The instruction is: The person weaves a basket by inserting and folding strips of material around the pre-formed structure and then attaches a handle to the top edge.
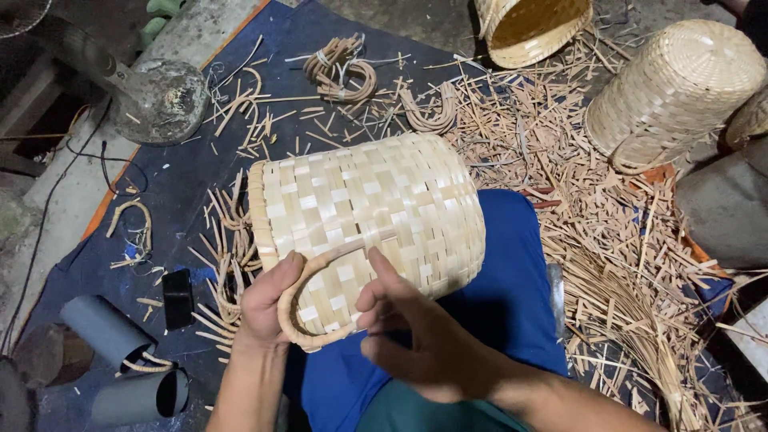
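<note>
Closest in, the right hand (416,336) comes across from the lower right, forearm angled up and left, back of the hand to the camera. Its fingers are bunched together, thumb stretched up against the side of the woven basket (372,220) just by the handle; whether they pinch anything underneath, I cannot tell. Beside it the left hand (268,304) rises straight up from the bottom edge, fingers curled round the left end of the curved handle (308,308) and the basket's rim, a firm grasp. The basket itself lies on its side across the person's lap, on the blue cloth (512,272), mouth to the left, bottom to the right. Down at the left, two grey tubes (120,360) lie on the dark mat (200,160), a small black block (178,298) just above them. To the right, a thick litter of cane strips (608,240) spreads over the floor. Further out, coils of bent cane (340,72) lie on the mat. Furthest back, another finished basket (676,88) lies on its side at the upper right, and an open one (532,28) shows at the top edge.
</note>
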